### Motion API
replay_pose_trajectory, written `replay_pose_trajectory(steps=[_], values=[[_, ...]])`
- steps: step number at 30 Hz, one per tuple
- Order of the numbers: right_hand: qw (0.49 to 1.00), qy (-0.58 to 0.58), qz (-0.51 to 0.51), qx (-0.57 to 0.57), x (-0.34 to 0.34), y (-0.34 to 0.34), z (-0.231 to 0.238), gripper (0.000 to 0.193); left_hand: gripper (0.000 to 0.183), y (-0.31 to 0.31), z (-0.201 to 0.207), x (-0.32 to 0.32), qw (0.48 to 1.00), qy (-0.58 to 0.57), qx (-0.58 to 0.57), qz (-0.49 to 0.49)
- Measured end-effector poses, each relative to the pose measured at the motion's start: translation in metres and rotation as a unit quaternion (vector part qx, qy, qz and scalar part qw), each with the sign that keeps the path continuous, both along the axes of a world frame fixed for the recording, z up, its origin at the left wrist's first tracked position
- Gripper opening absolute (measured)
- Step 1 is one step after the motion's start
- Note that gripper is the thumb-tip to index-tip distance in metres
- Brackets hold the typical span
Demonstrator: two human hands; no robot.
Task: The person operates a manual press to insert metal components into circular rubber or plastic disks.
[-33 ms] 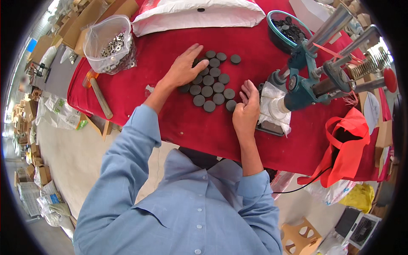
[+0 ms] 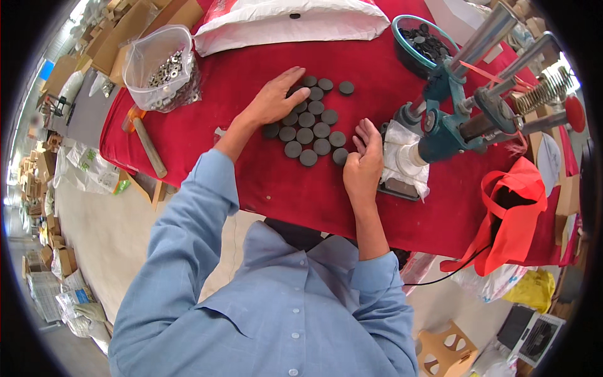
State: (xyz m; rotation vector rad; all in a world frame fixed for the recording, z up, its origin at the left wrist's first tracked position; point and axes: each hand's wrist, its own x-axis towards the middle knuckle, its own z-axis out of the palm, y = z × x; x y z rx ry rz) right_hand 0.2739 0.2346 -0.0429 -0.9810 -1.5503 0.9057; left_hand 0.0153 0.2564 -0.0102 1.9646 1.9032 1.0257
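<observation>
Pale flooring (image 2: 138, 245) spreads below and left of the left hand (image 2: 274, 97), with cardboard boxes (image 2: 45, 164) and plastic bags (image 2: 85, 164) crowding the room's edge farther out. Deep red cloth (image 2: 220, 88) covers the table (image 2: 301, 195), running beneath both hands. A teal metal machine (image 2: 438, 146) with steel bars stands just right of the right hand (image 2: 365, 157). Beyond the left hand lies a white sack (image 2: 289, 28); nearer the person and well right of the right hand, a bright red bag (image 2: 521, 207) hangs at the edge. A clear tub (image 2: 141, 70) of small metal parts sits left of and beyond the left hand, a teal basin (image 2: 397, 34) of dark pieces beyond the right. The hammer (image 2: 149, 146) lies left of the left hand. The left hand is spread, the right loosely bent, neither visibly gripping anything. Between them lie dark round discs (image 2: 304, 136), some partly hidden by the left hand, one just beside the right thumb.
</observation>
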Motion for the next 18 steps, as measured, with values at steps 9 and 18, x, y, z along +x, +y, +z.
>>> replay_pose_trajectory(steps=[9, 18], values=[[0.998, 0.029, 0.013, -0.058, 0.006, -0.002, 0.002, 0.075, 0.051, 0.025, 0.007, 0.014, 0.978, -0.018, -0.053, -0.202], [0.998, 0.043, 0.008, -0.047, 0.001, -0.001, 0.003, 0.074, 0.041, 0.053, 0.016, 0.062, 0.96, 0.012, -0.102, -0.262]])
